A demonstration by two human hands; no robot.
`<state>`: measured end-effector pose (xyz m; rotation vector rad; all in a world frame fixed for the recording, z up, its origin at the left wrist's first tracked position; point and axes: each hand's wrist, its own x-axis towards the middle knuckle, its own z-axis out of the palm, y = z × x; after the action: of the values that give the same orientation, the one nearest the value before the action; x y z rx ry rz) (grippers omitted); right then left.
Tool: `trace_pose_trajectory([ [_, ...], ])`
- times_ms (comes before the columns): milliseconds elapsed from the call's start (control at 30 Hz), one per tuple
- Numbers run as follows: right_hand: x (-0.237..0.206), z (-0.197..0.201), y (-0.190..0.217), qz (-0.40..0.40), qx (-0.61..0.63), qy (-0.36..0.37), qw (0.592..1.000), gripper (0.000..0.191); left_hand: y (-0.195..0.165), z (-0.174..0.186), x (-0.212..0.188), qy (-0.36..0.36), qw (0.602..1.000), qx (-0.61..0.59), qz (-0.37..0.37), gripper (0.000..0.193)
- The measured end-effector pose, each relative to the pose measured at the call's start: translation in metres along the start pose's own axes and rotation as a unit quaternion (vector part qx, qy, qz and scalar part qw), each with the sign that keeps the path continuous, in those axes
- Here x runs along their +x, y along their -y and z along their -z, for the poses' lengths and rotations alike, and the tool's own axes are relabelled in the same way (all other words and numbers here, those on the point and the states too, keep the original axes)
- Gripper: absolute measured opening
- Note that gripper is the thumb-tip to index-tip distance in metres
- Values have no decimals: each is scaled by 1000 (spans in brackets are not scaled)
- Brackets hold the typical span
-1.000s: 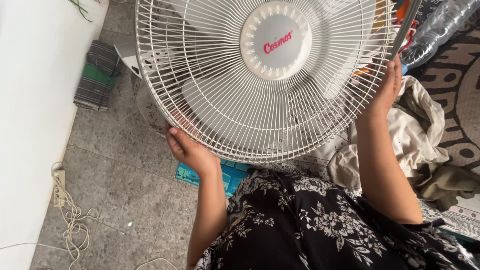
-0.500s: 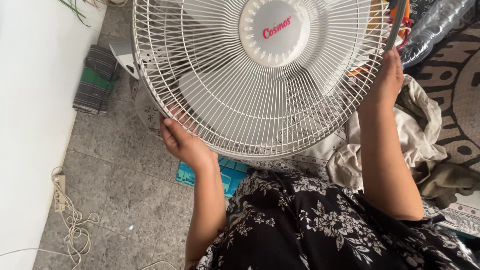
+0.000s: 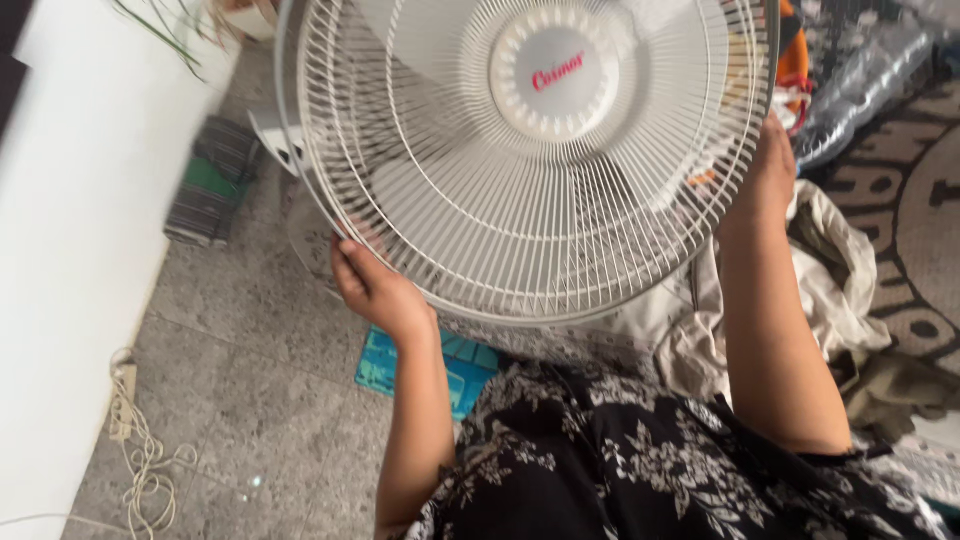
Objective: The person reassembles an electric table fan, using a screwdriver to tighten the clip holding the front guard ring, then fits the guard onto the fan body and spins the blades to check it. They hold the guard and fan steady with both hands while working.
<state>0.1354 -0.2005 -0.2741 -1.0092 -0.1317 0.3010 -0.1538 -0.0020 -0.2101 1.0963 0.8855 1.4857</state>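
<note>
White fan grille (image 3: 530, 160): left hand (image 3: 375, 285) fingers curled gripping rim; right hand (image 3: 770, 175) clasping opposite rim.

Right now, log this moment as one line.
left hand: grips fan guard lower-left rim | right hand: grips right rim | fan: held above lap

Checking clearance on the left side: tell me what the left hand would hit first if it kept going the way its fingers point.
The left hand already grips the white fan guard; straight on, its fingers meet those wires first, probably the blades behind.
</note>
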Motion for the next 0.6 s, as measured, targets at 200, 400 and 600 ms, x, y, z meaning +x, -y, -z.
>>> trace_pose_trajectory([
  [200,8,-11,6,43,-41,18,998,25,2,-3,4,-1,997,82,-16,38],
  [400,7,-16,11,74,-68,28,994,19,1,-3,3,31,994,98,-29,40],
  [600,6,-19,14,44,-64,17,997,25,7,-1,4,28,991,107,-74,37],
])
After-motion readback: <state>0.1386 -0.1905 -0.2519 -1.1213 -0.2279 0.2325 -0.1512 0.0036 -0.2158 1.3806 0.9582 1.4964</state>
